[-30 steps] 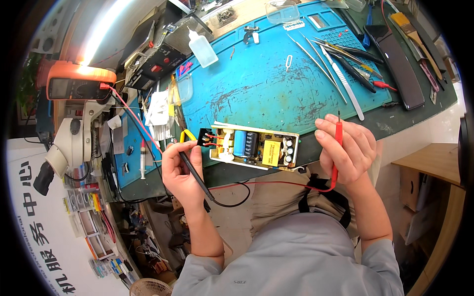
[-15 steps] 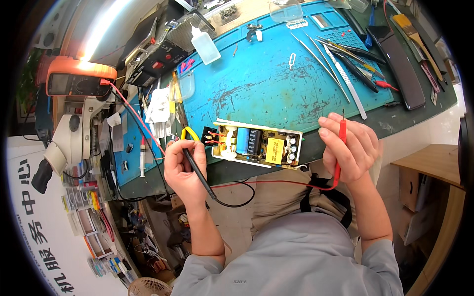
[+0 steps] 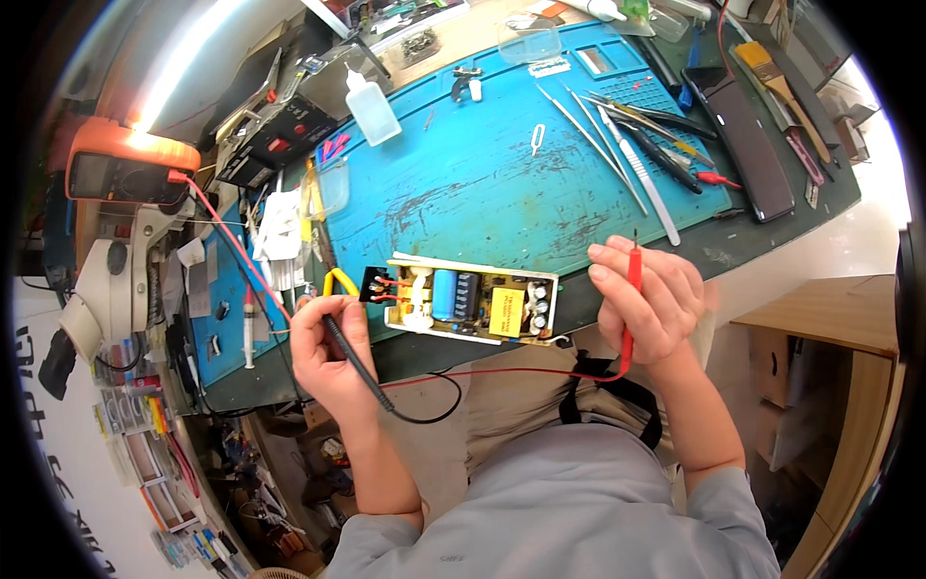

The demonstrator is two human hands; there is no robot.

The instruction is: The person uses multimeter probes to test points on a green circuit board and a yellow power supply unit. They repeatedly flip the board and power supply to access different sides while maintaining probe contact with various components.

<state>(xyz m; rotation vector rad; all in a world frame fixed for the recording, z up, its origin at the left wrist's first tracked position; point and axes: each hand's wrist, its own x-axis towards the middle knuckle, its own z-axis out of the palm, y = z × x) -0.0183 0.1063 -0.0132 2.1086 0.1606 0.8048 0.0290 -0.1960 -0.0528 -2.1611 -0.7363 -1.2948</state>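
An opened power supply [image 3: 506, 311], its circuit board, blue capacitor and yellow transformer bare, lies at the near edge of the blue work mat [image 3: 453, 203]. Beside its left end, my left hand [image 3: 333, 352] is closed on a black multimeter probe [image 3: 355, 359], whose tip I cannot make out. To the right of the power supply, my right hand [image 3: 656, 299] grips a red multimeter probe [image 3: 632, 299] with its metal tip pointing up, away from the board. At the far left stands an orange multimeter [image 3: 130, 164] with a red lead running from it.
Tweezers [image 3: 598, 145], a scalpel [image 3: 641, 179] and pliers lie at the mat's right side, near a dark phone [image 3: 743, 145] and a brush [image 3: 772, 72]. A clear squeeze bottle [image 3: 371, 111] stands at the back left. A white microscope arm [image 3: 96, 289] is at left.
The whole view has shifted, so the bench and both hands appear further left. Both probes stay in my hands, and the power supply keeps its place near the mat's edge.
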